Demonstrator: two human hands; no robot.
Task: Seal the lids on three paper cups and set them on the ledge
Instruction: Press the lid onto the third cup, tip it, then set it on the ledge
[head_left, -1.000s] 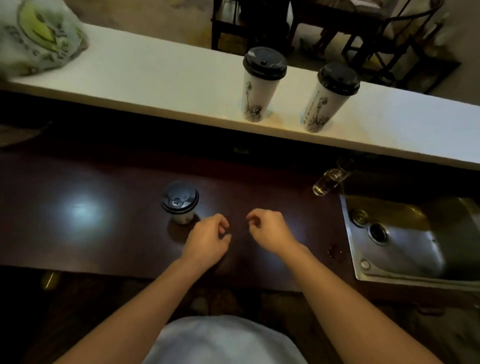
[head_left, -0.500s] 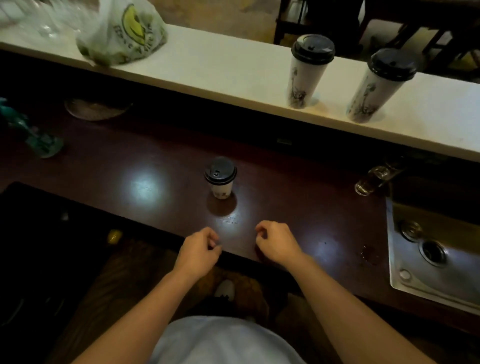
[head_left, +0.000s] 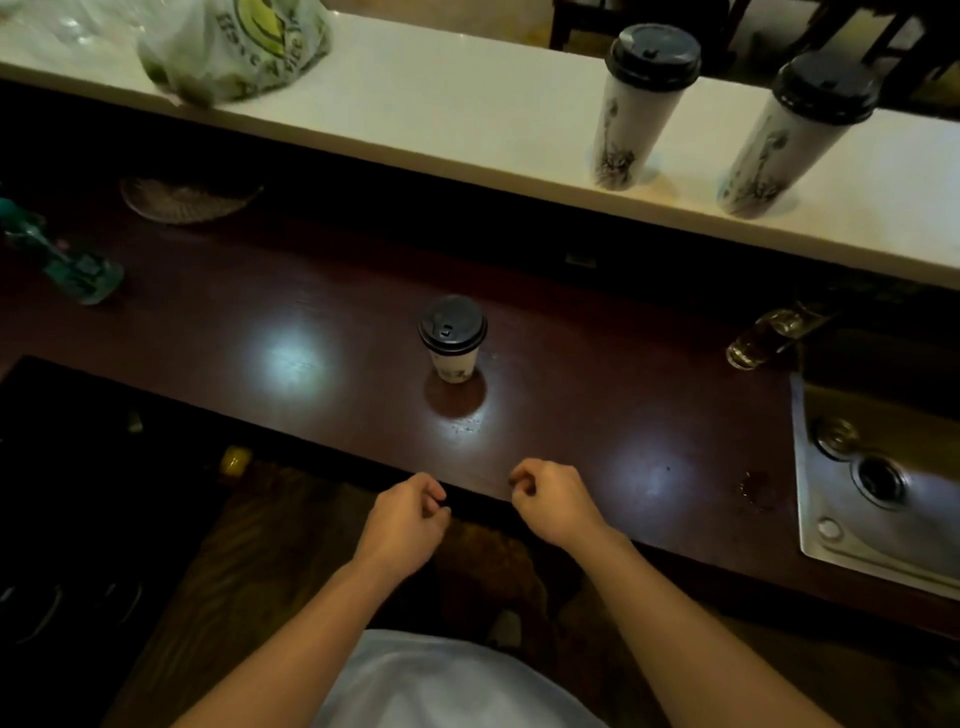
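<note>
Two tall white paper cups with black lids stand on the white ledge (head_left: 467, 104): one (head_left: 636, 122) at centre right, the other (head_left: 784, 140) further right. A small white paper cup (head_left: 453, 343) with a black lid on it stands on the dark wooden counter (head_left: 597, 395). My left hand (head_left: 408, 519) and my right hand (head_left: 553, 501) hover at the counter's near edge, well short of the small cup. Both have their fingers curled in and hold nothing.
A plastic bag (head_left: 234, 47) with a yellow logo lies on the ledge at the left. A small glass (head_left: 763, 338) stands by the steel sink (head_left: 883, 483) at the right. A teal object (head_left: 67, 260) and a woven mat (head_left: 187, 197) lie at the counter's left.
Both hands have drawn back from beside the small cup to the counter's near edge. The view has pulled away and shifted left, so the bag and left counter show.
</note>
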